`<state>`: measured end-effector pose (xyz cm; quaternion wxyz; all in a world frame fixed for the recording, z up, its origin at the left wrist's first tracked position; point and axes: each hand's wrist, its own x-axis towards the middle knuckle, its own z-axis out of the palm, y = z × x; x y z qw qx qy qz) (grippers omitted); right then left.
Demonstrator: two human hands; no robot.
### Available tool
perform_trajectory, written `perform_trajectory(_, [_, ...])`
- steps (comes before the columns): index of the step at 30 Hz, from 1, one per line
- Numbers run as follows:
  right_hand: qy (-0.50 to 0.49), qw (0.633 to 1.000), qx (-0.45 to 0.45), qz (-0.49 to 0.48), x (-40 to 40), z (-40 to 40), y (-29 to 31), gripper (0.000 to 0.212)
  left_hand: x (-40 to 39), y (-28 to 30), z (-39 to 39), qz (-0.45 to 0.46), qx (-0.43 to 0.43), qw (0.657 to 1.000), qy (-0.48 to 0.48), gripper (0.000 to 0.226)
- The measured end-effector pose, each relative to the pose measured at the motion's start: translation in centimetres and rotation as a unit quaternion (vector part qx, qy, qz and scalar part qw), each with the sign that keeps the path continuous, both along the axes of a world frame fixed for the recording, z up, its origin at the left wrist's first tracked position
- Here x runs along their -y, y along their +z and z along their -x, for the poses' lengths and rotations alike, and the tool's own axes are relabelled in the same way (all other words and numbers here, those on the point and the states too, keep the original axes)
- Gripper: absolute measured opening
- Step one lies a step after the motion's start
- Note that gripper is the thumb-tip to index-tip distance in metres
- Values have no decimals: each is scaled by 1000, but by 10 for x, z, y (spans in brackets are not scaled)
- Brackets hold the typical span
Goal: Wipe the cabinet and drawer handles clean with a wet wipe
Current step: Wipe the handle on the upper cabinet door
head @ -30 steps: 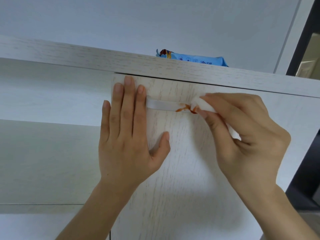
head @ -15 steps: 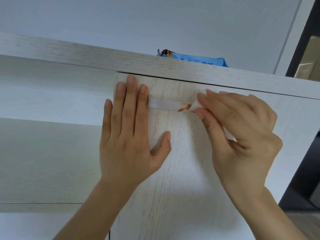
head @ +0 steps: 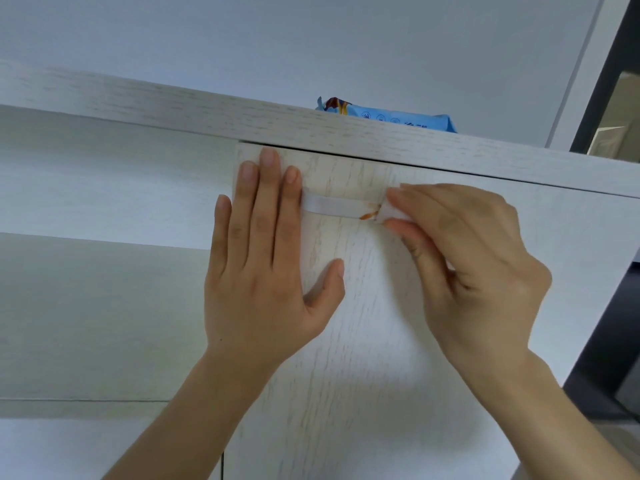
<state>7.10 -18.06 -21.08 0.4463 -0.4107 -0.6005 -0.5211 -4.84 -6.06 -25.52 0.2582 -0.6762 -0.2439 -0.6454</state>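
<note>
A white bar handle (head: 334,206) sits near the top of a pale wood-grain cabinet door (head: 363,341). An orange-brown smear (head: 370,213) marks the handle's right end. My right hand (head: 474,271) pinches a folded white wet wipe (head: 393,213) around that right end, just beside the smear. My left hand (head: 263,268) lies flat on the door with fingers spread, its fingertips covering the handle's left end. The rest of the wipe is hidden inside my right hand.
A blue pack of wet wipes (head: 388,117) lies on the cabinet top (head: 173,109). Open shelf bays (head: 104,306) lie to the left of the door. A dark door frame (head: 609,81) stands at the far right, against a plain white wall.
My right hand with the wipe has slid a little along the handle's right end; the smear looks shorter. My left hand stays pressed on the door.
</note>
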Motion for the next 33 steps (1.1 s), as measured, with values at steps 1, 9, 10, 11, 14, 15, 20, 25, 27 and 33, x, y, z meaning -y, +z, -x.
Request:
perform_trajectory(1, [7,1000,-10,1,1,0,0,15,0,0,1,1,-2,1000,-6,74])
perform_trajectory(9, [-48,998,40,-7,8,-15,4,16,-11,-1,17,-25,-57,998,-20,73])
perform_trajectory(10, [-44,998,40,-13,6,-13,5,15,-11,-1,16,-25,-52,998,-25,72])
perform_trajectory(11, [-35,999,36,-16,3,-10,5,14,-11,-1,15,-26,-46,998,-28,72])
perform_trajectory(14, [-21,1000,17,-10,1,-5,2,13,-12,-2,14,-31,-45,998,-29,71])
perform_trajectory(15, [-28,1000,7,-10,1,-4,1,12,-13,-3,15,-33,-46,998,-31,71])
perform_trajectory(20, [6,999,-51,-7,-7,7,0,13,-14,-3,14,-36,-42,998,-41,70])
perform_trajectory(25, [61,994,-91,8,0,5,-4,15,-13,-3,16,-30,-47,997,-49,69])
perform_trajectory(27, [59,995,-83,10,-1,4,-4,19,-13,-3,16,-29,-46,997,-53,69])
perform_trajectory(33, [51,996,-69,31,-1,1,0,19,-13,-3,16,-32,-45,997,-57,69])
